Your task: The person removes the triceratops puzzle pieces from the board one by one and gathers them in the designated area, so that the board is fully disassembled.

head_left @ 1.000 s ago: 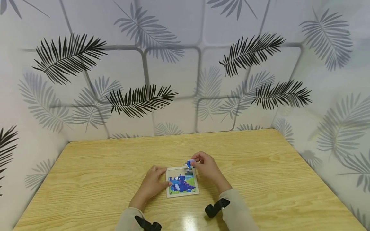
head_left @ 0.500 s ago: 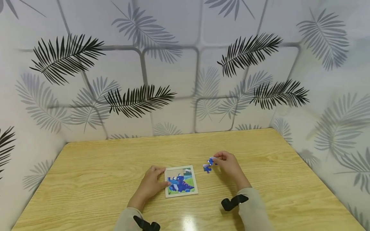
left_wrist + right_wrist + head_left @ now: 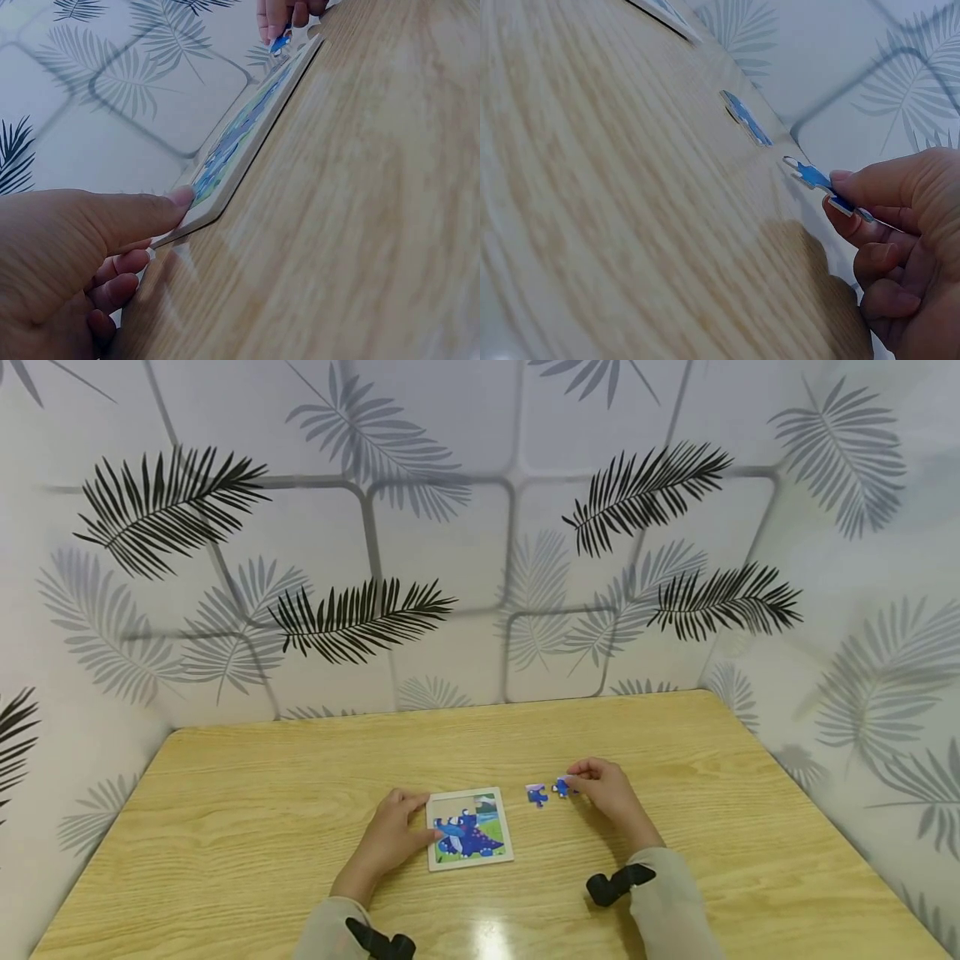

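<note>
A square wooden jigsaw puzzle (image 3: pixel 471 837) with a blue dinosaur picture lies on the table. Along its left side, my left hand (image 3: pixel 393 833) holds the frame, thumb over the edge and forefinger at the far corner. The left wrist view shows that thumb (image 3: pixel 154 215) on the pale rim. Right of the puzzle, my right hand (image 3: pixel 609 792) pinches a blue jigsaw piece (image 3: pixel 814 180) between thumb and forefinger, raised above the table in the right wrist view. A second blue jigsaw piece (image 3: pixel 536 794) lies between the puzzle and that hand.
The wood-grain table (image 3: pixel 300 777) runs back to a wall covering (image 3: pixel 450 552) with a leaf print. Black wrist cameras (image 3: pixel 621 883) sit on both sleeves. The upper left of the puzzle shows a plain, pale backing (image 3: pixel 448 808).
My right hand has moved right, away from the puzzle, with the pinched piece. The other loose piece now lies on the table, apart from it. My left hand stays on the frame.
</note>
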The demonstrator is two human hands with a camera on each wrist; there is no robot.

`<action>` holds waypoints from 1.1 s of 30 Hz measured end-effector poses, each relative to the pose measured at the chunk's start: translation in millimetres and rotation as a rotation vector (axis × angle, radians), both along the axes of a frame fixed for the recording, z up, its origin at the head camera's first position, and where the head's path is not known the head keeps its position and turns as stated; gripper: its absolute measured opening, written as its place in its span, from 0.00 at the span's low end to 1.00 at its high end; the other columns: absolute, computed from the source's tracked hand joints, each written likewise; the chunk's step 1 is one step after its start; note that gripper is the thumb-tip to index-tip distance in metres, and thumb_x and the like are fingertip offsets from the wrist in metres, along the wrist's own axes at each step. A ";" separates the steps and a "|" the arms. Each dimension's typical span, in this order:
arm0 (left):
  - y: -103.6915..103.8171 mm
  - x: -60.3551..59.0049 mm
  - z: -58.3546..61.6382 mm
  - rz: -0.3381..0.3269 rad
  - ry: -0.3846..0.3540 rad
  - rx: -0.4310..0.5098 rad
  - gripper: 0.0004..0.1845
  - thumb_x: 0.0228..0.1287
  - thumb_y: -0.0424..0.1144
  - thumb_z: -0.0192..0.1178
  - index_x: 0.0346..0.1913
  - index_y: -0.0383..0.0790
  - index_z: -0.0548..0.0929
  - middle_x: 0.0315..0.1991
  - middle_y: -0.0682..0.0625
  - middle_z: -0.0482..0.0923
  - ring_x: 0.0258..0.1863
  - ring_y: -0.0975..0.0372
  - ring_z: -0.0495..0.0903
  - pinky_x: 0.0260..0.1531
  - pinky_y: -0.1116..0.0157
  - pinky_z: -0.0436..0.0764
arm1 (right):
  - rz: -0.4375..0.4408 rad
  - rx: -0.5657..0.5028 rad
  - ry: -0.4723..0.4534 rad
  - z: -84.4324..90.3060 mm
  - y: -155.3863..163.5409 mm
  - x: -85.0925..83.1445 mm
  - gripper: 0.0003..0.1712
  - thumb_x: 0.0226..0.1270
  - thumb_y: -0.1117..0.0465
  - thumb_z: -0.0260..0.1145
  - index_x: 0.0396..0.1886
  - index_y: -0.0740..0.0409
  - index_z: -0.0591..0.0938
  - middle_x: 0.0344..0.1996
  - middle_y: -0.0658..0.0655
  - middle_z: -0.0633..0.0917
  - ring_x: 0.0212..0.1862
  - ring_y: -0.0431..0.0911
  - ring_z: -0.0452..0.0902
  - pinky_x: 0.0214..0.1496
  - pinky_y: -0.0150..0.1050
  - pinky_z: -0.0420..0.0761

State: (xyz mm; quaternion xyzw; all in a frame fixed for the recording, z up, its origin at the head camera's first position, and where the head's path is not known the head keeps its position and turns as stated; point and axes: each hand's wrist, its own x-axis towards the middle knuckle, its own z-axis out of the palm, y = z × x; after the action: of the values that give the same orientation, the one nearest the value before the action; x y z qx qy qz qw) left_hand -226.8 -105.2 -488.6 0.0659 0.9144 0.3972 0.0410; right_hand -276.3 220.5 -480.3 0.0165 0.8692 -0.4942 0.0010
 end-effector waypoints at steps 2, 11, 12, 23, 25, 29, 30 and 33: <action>0.0 0.2 0.3 0.002 0.003 -0.001 0.33 0.48 0.46 0.68 0.59 0.40 0.72 0.49 0.48 0.67 0.54 0.53 0.65 0.55 0.51 0.64 | 0.016 0.026 0.009 0.9 -0.5 0.4 0.08 0.58 0.63 0.63 0.35 0.64 0.79 0.26 0.54 0.77 0.26 0.43 0.67 0.27 0.34 0.68; 0.2 0.3 1.8 0.003 0.022 0.008 0.33 0.48 0.45 0.68 0.59 0.39 0.72 0.50 0.48 0.67 0.54 0.52 0.65 0.55 0.51 0.64 | -0.009 0.141 0.057 -1.8 -2.0 0.9 0.10 0.56 0.62 0.66 0.36 0.62 0.79 0.31 0.56 0.80 0.34 0.46 0.72 0.33 0.35 0.71; 0.2 0.3 1.8 0.003 0.023 0.006 0.33 0.48 0.45 0.68 0.59 0.39 0.72 0.50 0.48 0.67 0.55 0.52 0.65 0.55 0.50 0.65 | -0.012 0.140 0.057 -2.0 -2.2 0.9 0.11 0.56 0.62 0.66 0.37 0.62 0.79 0.33 0.57 0.80 0.36 0.47 0.73 0.34 0.35 0.71; -0.6 -0.7 0.3 -0.001 0.030 0.001 0.32 0.48 0.45 0.68 0.58 0.39 0.73 0.49 0.48 0.68 0.53 0.53 0.65 0.54 0.51 0.65 | -0.021 0.103 0.053 -1.1 -0.7 2.0 0.14 0.58 0.62 0.64 0.43 0.63 0.78 0.41 0.60 0.79 0.44 0.51 0.74 0.42 0.41 0.73; -0.6 -1.1 -0.2 -0.003 0.029 0.003 0.32 0.47 0.45 0.68 0.58 0.39 0.73 0.49 0.48 0.68 0.53 0.53 0.66 0.54 0.51 0.65 | -0.029 0.087 0.048 -0.2 -0.7 2.4 0.14 0.58 0.62 0.64 0.43 0.63 0.78 0.41 0.60 0.79 0.44 0.51 0.74 0.40 0.39 0.73; -0.5 -1.4 -1.1 -0.005 0.024 0.004 0.33 0.47 0.46 0.68 0.58 0.38 0.73 0.49 0.48 0.68 0.54 0.53 0.66 0.55 0.51 0.65 | -0.029 0.062 0.045 2.5 -1.9 2.9 0.14 0.60 0.61 0.62 0.44 0.62 0.78 0.40 0.59 0.78 0.39 0.49 0.73 0.33 0.36 0.72; -0.4 -1.5 -1.4 -0.004 0.022 0.005 0.33 0.47 0.46 0.68 0.58 0.39 0.73 0.49 0.48 0.68 0.54 0.53 0.66 0.55 0.51 0.65 | -0.026 0.064 0.052 3.6 -3.1 3.2 0.13 0.60 0.61 0.62 0.43 0.62 0.78 0.39 0.59 0.78 0.38 0.48 0.73 0.33 0.35 0.71; -0.5 -1.4 -1.7 -0.002 0.022 0.005 0.33 0.47 0.46 0.68 0.58 0.39 0.73 0.50 0.48 0.68 0.54 0.52 0.65 0.55 0.51 0.64 | -0.003 0.068 0.086 8.5 -9.8 5.6 0.12 0.61 0.62 0.61 0.43 0.63 0.78 0.37 0.58 0.78 0.37 0.47 0.71 0.36 0.36 0.70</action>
State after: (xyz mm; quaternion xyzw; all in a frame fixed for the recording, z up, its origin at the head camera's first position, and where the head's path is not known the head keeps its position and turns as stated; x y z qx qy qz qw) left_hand -228.2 -105.7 -490.3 0.0714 0.9137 0.3988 0.0312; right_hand -270.8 210.8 -471.8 -0.0037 0.8847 -0.4646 -0.0377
